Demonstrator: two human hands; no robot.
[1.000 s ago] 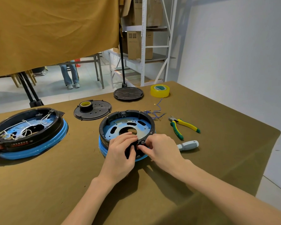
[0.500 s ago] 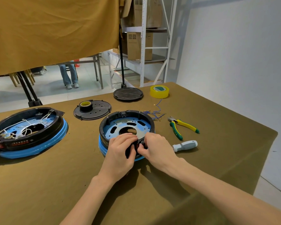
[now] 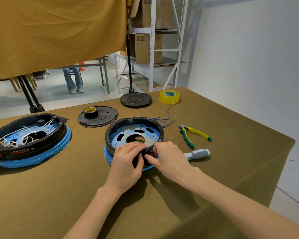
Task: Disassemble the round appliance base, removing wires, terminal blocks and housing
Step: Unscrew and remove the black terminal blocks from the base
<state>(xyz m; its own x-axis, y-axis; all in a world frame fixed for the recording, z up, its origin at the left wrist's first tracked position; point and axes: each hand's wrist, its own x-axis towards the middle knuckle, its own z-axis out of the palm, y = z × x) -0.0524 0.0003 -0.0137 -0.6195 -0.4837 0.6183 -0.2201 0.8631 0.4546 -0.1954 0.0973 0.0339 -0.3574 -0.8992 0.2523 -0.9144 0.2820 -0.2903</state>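
A round appliance base (image 3: 134,129) with a black housing ring, a blue rim and a blue-tinted metal plate stands mid-table. At its near edge sits a black terminal block with red parts (image 3: 148,155). My left hand (image 3: 127,163) grips the left side of that block, its fingers curled over the housing's near rim. My right hand (image 3: 169,156) pinches the block's right side with thumb and fingers. Loose blue wires (image 3: 164,119) lie on the cloth behind the base.
A second, larger base (image 3: 27,138) with white wires inside stands at the left. Two black round covers (image 3: 98,116) (image 3: 135,99), a small tape roll (image 3: 90,112), a yellow tape roll (image 3: 169,96), green-yellow pliers (image 3: 192,133) and a grey screwdriver handle (image 3: 198,153) lie around. The table's edge drops off at the right.
Both hands stay at the base's near edge. My fingers have shifted slightly, and the red parts of the terminal block now show between them.
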